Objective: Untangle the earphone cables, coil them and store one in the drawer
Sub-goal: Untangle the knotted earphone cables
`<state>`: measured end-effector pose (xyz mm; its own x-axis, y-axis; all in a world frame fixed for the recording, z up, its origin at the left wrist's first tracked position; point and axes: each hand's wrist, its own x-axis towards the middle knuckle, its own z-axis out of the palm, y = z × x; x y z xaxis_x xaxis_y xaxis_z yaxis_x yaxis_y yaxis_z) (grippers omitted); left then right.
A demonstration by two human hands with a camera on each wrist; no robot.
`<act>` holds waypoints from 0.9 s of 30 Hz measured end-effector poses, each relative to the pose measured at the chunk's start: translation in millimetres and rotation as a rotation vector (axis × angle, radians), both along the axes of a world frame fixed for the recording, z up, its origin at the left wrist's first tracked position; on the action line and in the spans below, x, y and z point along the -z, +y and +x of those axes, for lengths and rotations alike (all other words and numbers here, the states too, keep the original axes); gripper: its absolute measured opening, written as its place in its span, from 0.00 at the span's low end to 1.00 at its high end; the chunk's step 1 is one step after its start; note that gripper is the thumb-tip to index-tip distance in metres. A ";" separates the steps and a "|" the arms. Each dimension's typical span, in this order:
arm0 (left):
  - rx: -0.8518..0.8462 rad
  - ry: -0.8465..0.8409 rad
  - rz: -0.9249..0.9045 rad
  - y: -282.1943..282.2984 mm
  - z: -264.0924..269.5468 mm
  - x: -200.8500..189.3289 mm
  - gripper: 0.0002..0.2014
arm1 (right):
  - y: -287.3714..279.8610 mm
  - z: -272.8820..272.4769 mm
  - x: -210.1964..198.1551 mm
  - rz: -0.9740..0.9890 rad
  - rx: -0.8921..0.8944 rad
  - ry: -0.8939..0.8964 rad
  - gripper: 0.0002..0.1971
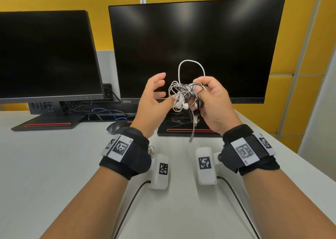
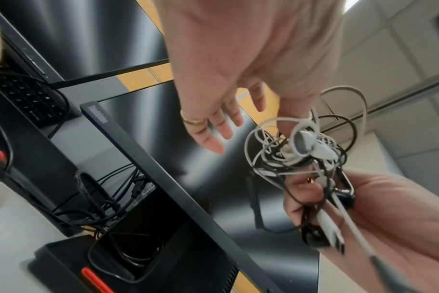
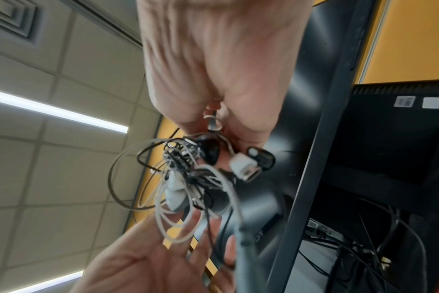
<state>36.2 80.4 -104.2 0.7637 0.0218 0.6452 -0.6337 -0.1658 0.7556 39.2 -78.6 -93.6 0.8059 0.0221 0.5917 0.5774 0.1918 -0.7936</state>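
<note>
Earphone cables (image 1: 183,95): one white-and-black tangle, held up in front of the right monitor (image 1: 196,47), above the table (image 1: 54,166)
Right hand (image 1: 212,100): fingers curled, gripping the tangle
Left hand (image 1: 154,96): fingers spread and relaxed, thumb tip touching the tangle's left side

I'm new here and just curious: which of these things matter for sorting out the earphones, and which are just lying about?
In use: tangled earphone cables, right hand gripping them, left hand touching them.

Lying about: two monitors, mouse, desk.
</note>
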 end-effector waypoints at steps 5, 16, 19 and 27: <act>0.104 -0.052 0.025 -3.7 -5.8 0.0 0.06 | -1.8 0.2 1.4 -0.042 0.061 -0.037 0.09; -0.069 -0.112 -0.109 -0.7 -0.5 0.0 0.06 | 2.7 -6.5 -2.6 -0.399 0.285 -0.119 0.03; -0.028 -0.108 -0.066 0.1 -1.5 -1.0 0.05 | 2.7 -3.6 -2.3 -0.431 0.295 -0.138 0.03; -0.012 -0.063 0.068 -2.1 -3.3 -0.7 0.04 | 2.7 0.7 -2.3 -0.291 0.337 -0.042 0.08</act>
